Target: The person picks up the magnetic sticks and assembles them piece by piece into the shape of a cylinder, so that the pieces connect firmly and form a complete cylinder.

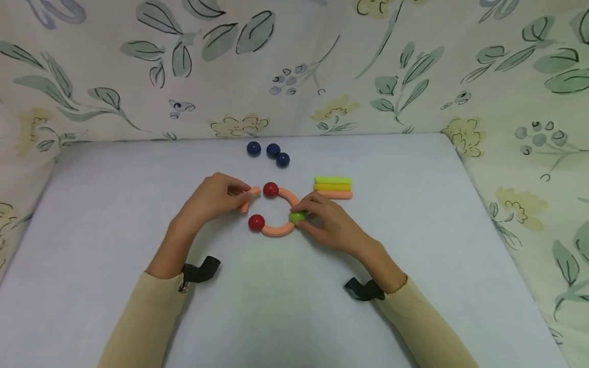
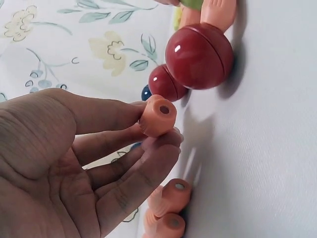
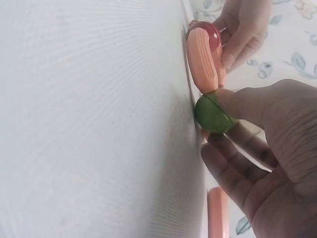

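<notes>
My left hand (image 1: 221, 197) pinches an orange magnetic rod (image 2: 157, 118) between thumb and fingers, its end with a small metal disc facing the left wrist view. Below those fingers, more orange rods (image 2: 171, 201) lie on the table. My right hand (image 1: 329, 222) holds a green ball (image 3: 213, 114) between thumb and fingertips. Two curved orange rods (image 1: 278, 231) run from the green ball to two red balls (image 1: 256, 223), one near and one far, making an arc open toward my left hand. The held rod is close to the far red ball; I cannot tell whether they touch.
Three dark blue balls (image 1: 254, 148) sit near the back edge of the white table (image 1: 285, 306). Behind my right hand lie straight rods: light green (image 1: 333, 180), yellow (image 1: 333, 187) and orange (image 1: 338, 194). A floral cloth (image 1: 294, 66) rises behind the table.
</notes>
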